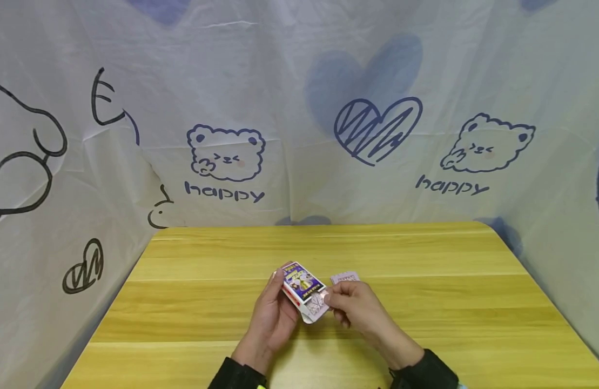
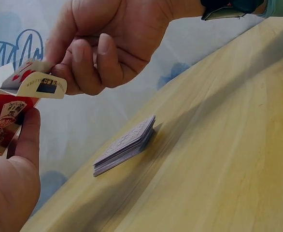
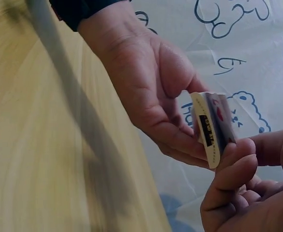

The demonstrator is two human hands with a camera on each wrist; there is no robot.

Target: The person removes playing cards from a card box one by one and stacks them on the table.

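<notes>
My left hand point(image 1: 272, 321) grips a playing card box point(image 1: 303, 282) with a purple and yellow front, tilted above the table. Its open end faces right, and a white flap point(image 2: 42, 86) sticks out there. Several playing cards point(image 1: 316, 304) jut partway out of the box. My right hand point(image 1: 361, 310) pinches their outer end between thumb and index finger, the other fingers curled in. Red marks show on the cards' face point(image 3: 221, 116) in the right wrist view. Behind the right hand, a squared stack of cards point(image 2: 124, 147) lies back side up on the table.
The yellow wood-grain table point(image 1: 192, 302) spreads out around both hands. A pale cloth point(image 1: 299, 108) printed with bears, hearts and the word "happy" hangs behind the table and along its sides.
</notes>
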